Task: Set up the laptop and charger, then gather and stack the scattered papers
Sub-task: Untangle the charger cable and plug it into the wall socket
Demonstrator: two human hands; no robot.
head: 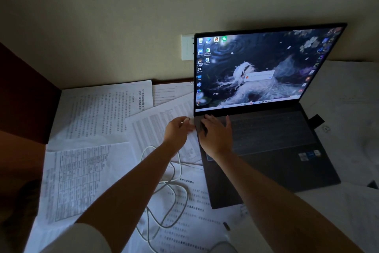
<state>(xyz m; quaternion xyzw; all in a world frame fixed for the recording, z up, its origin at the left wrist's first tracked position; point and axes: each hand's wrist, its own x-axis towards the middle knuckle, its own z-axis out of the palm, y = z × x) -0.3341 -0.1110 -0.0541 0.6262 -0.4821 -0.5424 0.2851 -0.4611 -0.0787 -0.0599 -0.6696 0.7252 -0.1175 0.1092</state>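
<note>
Printed papers lie scattered over the desk, the far ones with text running sideways, one near sheet bearing a table. A white charger cable loops loosely across them, its long run heading away toward the laptop's left edge. The left hand pinches the cable's plug between curled fingertips, the plug pointing right at the laptop's left side, just beside it. The right hand lies flat, fingers spread, on the laptop's left front corner. The laptop stands open, screen lit, facing the person, its long side running left to right and angled slightly. A wall socket sits behind its left edge.
</note>
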